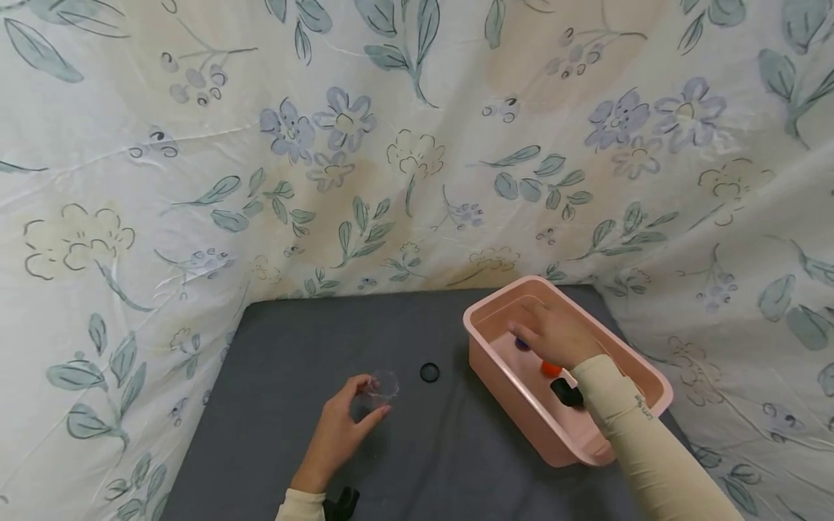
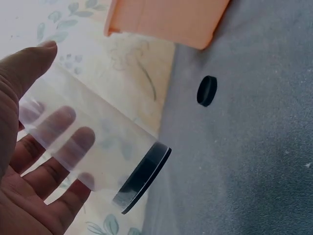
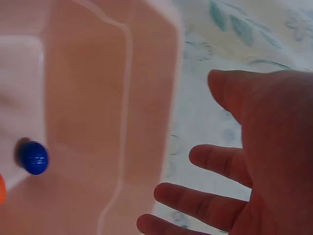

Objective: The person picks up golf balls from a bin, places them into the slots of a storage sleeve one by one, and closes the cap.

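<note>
The left hand (image 1: pixel 342 427) grips a clear jar (image 2: pixel 110 132), thumb on one side and fingers curled round the other, with some fingertips showing through its wall. A black cap (image 2: pixel 144 178) covers the jar's far end, which points toward the desk (image 1: pixel 293 347); whether it touches the surface, I cannot tell. A second round black lid (image 1: pixel 429 373) lies on the desk, between the jar and a pink tub (image 1: pixel 504 401), apart from both. The right hand (image 1: pixel 557 333) is over the tub, its fingers extended and spread and its thumb held apart from them. On the tub's floor sit a blue ball (image 3: pixel 34 157) and, near it, an orange ball (image 1: pixel 551 369), partly hidden by the right hand in the head view. Flower-patterned cloth (image 1: pixel 417 152) hangs behind the desk.
</note>
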Demonstrator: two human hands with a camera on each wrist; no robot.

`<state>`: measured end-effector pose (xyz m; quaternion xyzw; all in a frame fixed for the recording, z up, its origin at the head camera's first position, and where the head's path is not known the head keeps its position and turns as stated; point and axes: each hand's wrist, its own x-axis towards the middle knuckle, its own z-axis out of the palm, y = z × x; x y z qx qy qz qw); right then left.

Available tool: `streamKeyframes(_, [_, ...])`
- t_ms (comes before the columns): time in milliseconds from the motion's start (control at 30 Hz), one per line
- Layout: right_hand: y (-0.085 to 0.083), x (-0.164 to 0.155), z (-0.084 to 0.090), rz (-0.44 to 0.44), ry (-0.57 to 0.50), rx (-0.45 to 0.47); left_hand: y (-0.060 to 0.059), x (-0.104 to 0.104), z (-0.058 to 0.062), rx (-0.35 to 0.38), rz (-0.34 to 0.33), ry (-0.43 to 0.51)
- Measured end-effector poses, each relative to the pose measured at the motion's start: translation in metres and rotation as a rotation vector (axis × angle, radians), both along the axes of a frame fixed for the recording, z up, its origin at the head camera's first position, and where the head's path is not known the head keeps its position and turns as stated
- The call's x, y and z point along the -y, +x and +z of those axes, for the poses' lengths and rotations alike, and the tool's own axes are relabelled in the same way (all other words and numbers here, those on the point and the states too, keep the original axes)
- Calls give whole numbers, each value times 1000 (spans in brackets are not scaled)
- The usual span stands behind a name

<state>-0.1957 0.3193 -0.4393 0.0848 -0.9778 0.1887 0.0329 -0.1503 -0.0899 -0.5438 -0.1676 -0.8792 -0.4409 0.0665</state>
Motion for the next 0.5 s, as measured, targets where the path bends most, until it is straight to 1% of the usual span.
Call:
streamKeyframes(133, [-14,-5,-11,13,30,93,-2,2,3,-46,-11,-13])
streamKeyframes(267, [-29,-9,-26,7,37,183,-3,5,5,-57,-21,-23])
streamKeyframes(400, [-43,-16,-43,-14,59,218,-4,7,6,-63,-34,-25])
streamKeyframes(500, [-51,-18,-52,-45,73,243,-5,8,6,-80,-47,-23])
